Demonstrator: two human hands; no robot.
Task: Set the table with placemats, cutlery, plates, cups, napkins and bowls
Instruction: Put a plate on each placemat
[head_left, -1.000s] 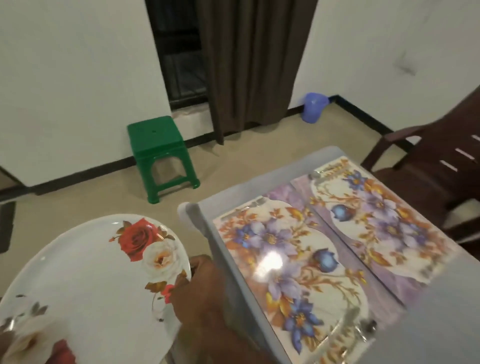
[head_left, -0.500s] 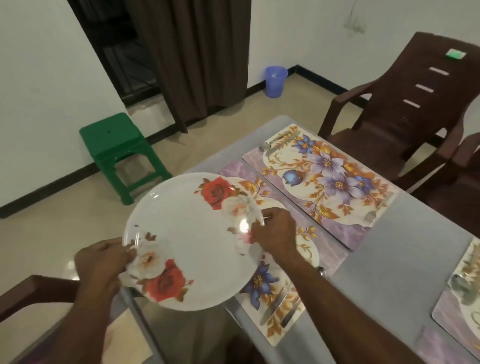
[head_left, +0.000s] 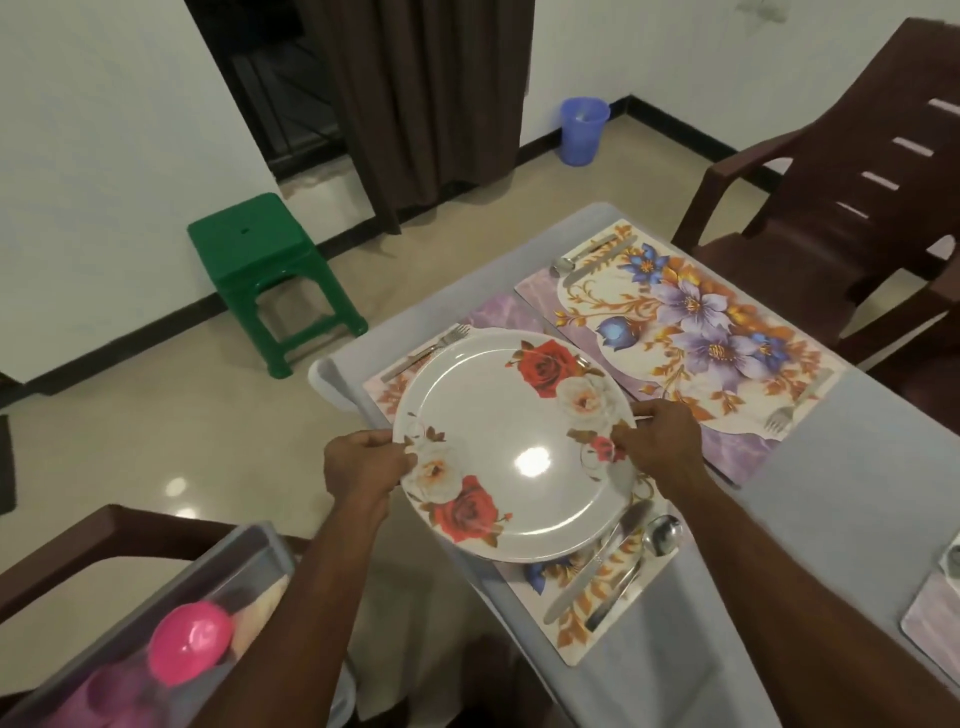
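While the left hand (head_left: 363, 462) and the right hand (head_left: 657, 447) each pinch opposite rims of the round white plate with red and cream roses (head_left: 511, 447), the plate sits over the near floral placemat (head_left: 597, 597), whether resting or just above it cannot be told. Judgement: lower it level and centre it between the steel fork (head_left: 431, 348) at the far edge and the steel knife (head_left: 597, 566) and spoon (head_left: 654, 551) at the near edge; the near rim looks close to overlapping the knife, so nudge it away before releasing.

Light: dim room, lamp overhead | Glare: bright white spot on the plate (head_left: 519, 447), another shiny spot on the floor (head_left: 175, 486) | Blur: soft all over, pink bowl (head_left: 189, 643) fuzzy | Edges: walls bend.
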